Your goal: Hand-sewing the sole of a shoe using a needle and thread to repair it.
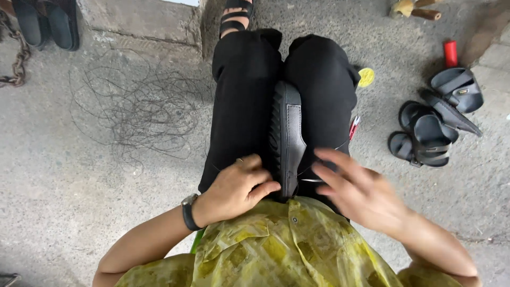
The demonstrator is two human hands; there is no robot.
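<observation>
Black shoe [287, 135] wedged on edge between the knees, sole leftward. Left hand [236, 188] curled, fingertips pressing the shoe's near end. Right hand [353, 186] blurred, fingers spread, holding nothing, just right of it. Dark sandals [433, 125] far right on concrete.

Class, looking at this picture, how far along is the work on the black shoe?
Done: the black shoe is wedged on edge between the knees. In hand: the left hand presses its heel end; the right hand hovers open, blurred. Left: no stitching shows; the black sandals wait aside.
</observation>
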